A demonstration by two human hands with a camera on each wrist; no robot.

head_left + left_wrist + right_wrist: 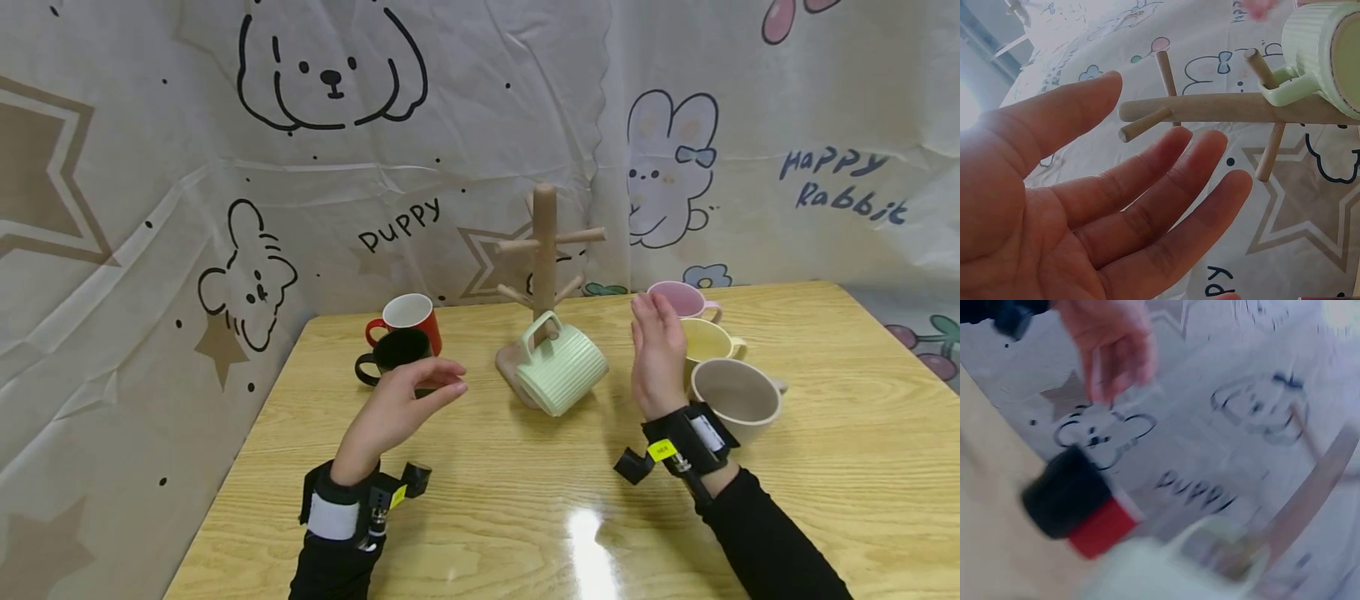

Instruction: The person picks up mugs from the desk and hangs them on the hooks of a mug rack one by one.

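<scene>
A light green ribbed mug (566,371) hangs tilted by its handle from a lower peg of a wooden mug tree (544,258). My left hand (393,412) is held to the left of it, fingers loosely extended and apart from the mug. In the left wrist view, that hand (1122,219) shows an uncovered palm, with the mug's handle looped over a peg behind. On the right, my right hand (658,354) is raised with straight fingers, holding nothing. It overlaps the edge of a yellow mug (707,342); contact cannot be told. The right wrist view is blurred.
By my left hand stand a black mug (401,346) and a red mug (429,321) with a white inside. Past my right hand are a pink mug (678,298) and a beige-grey mug (737,396). A printed curtain (480,108) hangs behind the wooden table (510,533).
</scene>
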